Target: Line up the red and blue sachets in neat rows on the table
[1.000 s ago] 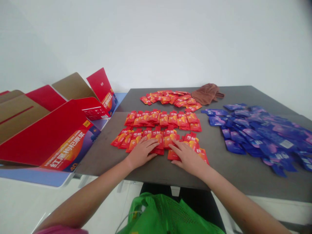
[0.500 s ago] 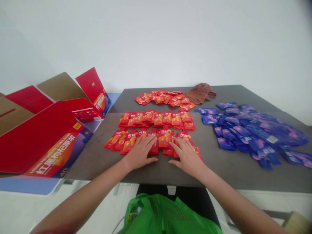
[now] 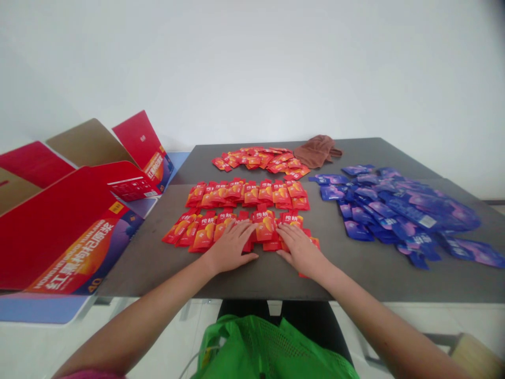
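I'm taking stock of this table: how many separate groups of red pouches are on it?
3: a far pile beside the brown cloth, a middle row, and a near row partly under the left hand and right hand. Single pouches may be hidden beneath others.

A plain white wall point(image 3: 252, 68) fills the upper part of the view, smooth and evenly lit, with soft grey shading toward the left and a dark blur at the upper right corner. In front of it stands a table with a matte dark-grey top point(image 3: 355, 273), crossed by a faint straight seam near its far end. To the left lies a blue panel point(image 3: 47, 309) with a pale edge and a rounded corner. Below, the floor point(image 3: 473, 321) is pale and glossy, with thin tile joints. A blurred tan block point(image 3: 473, 358) sits at lower right.
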